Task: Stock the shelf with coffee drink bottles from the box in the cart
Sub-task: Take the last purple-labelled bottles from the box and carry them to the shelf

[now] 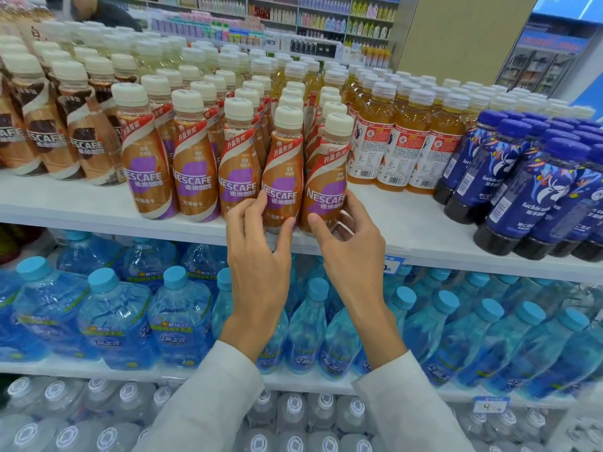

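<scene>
Brown and purple Nescafe coffee drink bottles with cream caps stand in rows along the front of the white top shelf (408, 220). My left hand (261, 265) curls round the base of one front bottle (282, 177), fingers on its left side and thumb on its front. My right hand (352, 252) holds the neighbouring bottle (328, 181) the same way, thumb in front and fingers round its right side. Both bottles stand upright at the shelf's front edge, touching each other. The box and the cart are out of view.
Left of these bottles are darker Nescafe bottles (81, 138); to the right stand orange tea bottles (394, 141) and blue Luckin coffee bottles (528, 190). Blue water bottles (179, 318) fill the shelf below, clear ones (293, 415) the lowest. A person (98, 11) stands far behind.
</scene>
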Motion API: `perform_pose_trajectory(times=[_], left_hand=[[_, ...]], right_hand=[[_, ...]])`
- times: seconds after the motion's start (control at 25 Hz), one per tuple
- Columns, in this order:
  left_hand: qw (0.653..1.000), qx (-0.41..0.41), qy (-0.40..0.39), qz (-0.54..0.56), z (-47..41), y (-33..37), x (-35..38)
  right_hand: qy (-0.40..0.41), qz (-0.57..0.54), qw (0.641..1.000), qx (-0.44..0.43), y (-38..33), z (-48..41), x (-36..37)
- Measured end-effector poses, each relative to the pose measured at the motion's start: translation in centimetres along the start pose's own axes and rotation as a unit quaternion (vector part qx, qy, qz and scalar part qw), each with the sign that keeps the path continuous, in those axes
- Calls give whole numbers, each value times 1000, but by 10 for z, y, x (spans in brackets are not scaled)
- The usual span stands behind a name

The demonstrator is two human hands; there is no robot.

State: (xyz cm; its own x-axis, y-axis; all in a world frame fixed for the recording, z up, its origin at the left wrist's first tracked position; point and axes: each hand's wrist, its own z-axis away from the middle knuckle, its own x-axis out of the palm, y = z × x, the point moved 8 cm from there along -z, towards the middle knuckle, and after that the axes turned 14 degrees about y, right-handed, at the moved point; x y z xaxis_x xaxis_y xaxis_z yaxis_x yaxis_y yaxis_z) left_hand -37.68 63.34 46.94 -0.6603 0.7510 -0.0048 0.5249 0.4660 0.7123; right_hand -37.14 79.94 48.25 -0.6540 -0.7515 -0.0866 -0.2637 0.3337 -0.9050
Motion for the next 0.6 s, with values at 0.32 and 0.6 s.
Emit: perform_pose_trajectory(times=[0.32,0.6], left_hand=[[1000,-15,2,20,-3,-1,0],[1000,-9,-1,12,-3,0,0]], right_hand=[[10,10,1000,2,3,0,1],[32,20,999,-1,11,2,4]])
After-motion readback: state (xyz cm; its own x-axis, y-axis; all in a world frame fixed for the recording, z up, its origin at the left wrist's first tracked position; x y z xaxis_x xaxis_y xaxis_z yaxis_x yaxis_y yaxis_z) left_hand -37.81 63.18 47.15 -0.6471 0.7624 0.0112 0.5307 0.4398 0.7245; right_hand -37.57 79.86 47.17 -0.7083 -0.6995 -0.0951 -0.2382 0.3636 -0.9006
